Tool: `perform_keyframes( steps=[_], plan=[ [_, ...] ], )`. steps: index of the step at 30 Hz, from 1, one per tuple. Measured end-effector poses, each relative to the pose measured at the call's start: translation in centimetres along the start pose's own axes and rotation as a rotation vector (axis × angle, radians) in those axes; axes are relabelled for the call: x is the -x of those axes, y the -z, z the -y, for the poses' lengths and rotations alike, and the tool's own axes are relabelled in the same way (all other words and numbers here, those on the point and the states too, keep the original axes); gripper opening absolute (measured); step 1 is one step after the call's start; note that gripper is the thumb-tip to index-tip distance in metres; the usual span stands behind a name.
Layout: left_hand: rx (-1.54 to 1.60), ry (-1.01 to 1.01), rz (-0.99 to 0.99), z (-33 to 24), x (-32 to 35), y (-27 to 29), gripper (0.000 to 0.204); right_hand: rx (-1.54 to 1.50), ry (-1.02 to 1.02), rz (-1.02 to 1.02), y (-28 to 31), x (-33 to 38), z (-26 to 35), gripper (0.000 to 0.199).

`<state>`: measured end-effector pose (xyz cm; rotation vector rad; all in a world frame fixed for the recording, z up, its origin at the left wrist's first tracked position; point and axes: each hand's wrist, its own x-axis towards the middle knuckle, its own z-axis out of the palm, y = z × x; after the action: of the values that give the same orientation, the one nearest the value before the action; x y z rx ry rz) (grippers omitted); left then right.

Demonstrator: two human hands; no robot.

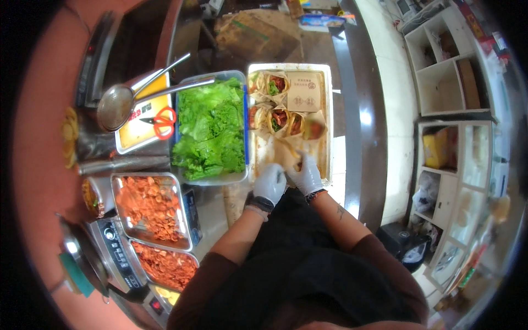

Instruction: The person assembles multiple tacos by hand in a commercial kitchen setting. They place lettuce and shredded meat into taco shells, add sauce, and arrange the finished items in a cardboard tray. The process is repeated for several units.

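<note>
Both gloved hands, left (270, 183) and right (306, 175), grip a half-folded wrap (280, 151) on the tray (329, 121); best tuck firmly, keeping filling inside.

Gloved hands (287, 179) fold wrap (281, 152) in tray (328, 115).

Hands: left (270, 184) and right (306, 176) in white gloves; lettuce (210, 127) bright green; scissors (162, 122) red-handled; wrap (275, 151) pale beige; fried pieces (149, 208) orange.

left hand (269, 184): white glove, dark wristband | right hand (306, 176): white glove | brown sleeves, black apron
</note>
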<state>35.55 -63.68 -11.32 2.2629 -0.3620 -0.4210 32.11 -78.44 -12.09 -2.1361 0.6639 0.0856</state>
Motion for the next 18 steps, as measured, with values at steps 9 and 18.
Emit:
perform_keyframes(
  steps=[9, 18],
  plan=[
    [-0.179, 0.208, 0.392, -0.1, 0.2, 0.3, 0.025, 0.153, 0.006, -0.077, -0.9, -1.2, 0.0, 0.052],
    [0.571, 0.243, 0.064, 6.4, -0.1, -2.7, 0.031, -0.051, 0.087, 0.032, -1.0, -1.8, 1.0, 0.056]
  ],
)
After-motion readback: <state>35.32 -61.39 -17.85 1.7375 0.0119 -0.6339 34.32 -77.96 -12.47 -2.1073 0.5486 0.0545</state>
